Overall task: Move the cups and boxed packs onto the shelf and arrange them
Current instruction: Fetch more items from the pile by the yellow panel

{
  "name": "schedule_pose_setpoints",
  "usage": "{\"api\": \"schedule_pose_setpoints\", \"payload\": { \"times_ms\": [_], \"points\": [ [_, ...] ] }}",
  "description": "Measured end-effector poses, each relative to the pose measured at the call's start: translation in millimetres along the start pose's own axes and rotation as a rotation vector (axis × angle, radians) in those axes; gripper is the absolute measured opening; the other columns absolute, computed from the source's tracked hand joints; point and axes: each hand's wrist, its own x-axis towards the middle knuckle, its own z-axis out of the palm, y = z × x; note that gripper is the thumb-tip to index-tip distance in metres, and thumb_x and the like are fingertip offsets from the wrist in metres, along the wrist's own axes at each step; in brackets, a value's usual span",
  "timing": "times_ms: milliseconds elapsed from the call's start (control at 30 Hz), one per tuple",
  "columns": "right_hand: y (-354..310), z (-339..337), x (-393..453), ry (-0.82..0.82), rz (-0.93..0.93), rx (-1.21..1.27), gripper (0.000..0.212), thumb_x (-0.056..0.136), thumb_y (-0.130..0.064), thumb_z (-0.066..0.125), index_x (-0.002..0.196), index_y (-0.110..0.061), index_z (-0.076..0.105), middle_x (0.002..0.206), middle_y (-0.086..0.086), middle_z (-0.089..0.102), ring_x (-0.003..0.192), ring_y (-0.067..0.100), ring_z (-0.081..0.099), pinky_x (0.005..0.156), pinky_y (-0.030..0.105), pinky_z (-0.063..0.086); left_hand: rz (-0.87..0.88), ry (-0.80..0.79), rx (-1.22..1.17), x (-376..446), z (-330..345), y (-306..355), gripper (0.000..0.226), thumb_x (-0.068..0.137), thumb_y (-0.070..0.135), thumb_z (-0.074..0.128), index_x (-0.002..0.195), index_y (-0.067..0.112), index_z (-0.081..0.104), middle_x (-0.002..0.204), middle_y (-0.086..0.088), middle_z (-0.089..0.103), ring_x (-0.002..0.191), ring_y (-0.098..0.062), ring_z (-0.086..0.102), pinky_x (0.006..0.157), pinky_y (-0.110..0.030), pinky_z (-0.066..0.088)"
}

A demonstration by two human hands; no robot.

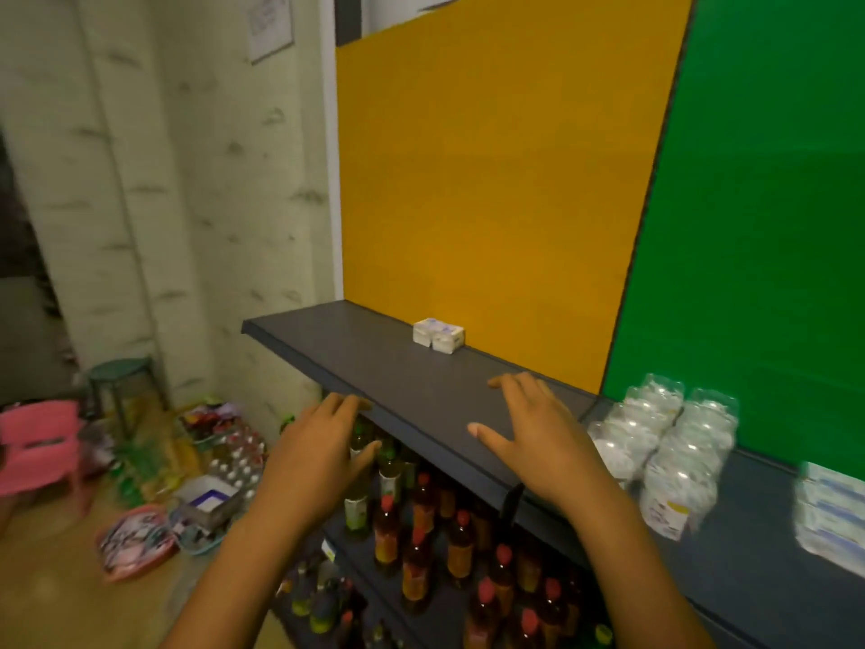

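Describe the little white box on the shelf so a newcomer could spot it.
Find the yellow wall panel; the dark grey shelf runs along its foot. The small white boxed pack sits alone there against the panel, far left of the clear cup stacks.

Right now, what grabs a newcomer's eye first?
The big yellow back panel beside the green back panel, behind the dark grey shelf. One small white boxed pack sits alone there. Both bare hands, left hand and right hand, hover open at its front edge.

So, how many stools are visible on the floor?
1: a dark green stool by the left wall, behind the pink chair. Others may be hidden.
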Motion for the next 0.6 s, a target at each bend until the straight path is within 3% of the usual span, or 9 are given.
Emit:
{"api": "schedule_pose_setpoints", "payload": {
  "times_ms": [200,467,600],
  "points": [
    [0.0,48.5,73.8,-0.011,-0.047,0.038,0.060,0.091,-0.061,0.047,0.139,-0.026,0.035,0.136,-0.005,0.041,0.126,0.015,0.040,0.100,0.033,0.041,-0.074,-0.006,0.023,47.8,15.5,-42.3,0.048,0.087,0.047,0.059,0.129,0.027,0.047,0.125,0.002,0.053,0.108,-0.019,0.054,0.086,-0.035,0.049],
    [21.3,77.3,165.9,0.099,-0.043,0.052,0.055,0.091,-0.058,0.051,0.134,-0.027,0.040,0.132,-0.006,0.044,0.122,0.014,0.042,0.094,0.026,0.039,-0.030,0.032,0.034,147.6,35.5,-72.5,0.047,0.090,0.050,0.053,0.132,0.030,0.043,0.134,0.005,0.047,0.120,-0.017,0.047,0.096,-0.035,0.046],
    [30.3,108.6,191.8,0.057,0.011,0.050,0.054,0.090,-0.059,0.051,0.133,-0.027,0.040,0.132,-0.006,0.044,0.121,0.014,0.042,0.094,0.027,0.041,0.002,-0.019,-0.034,176.8,71.0,-94.8,0.046,0.090,0.050,0.053,0.131,0.031,0.043,0.133,0.007,0.047,0.121,-0.016,0.046,0.096,-0.034,0.045]
  ]
}}
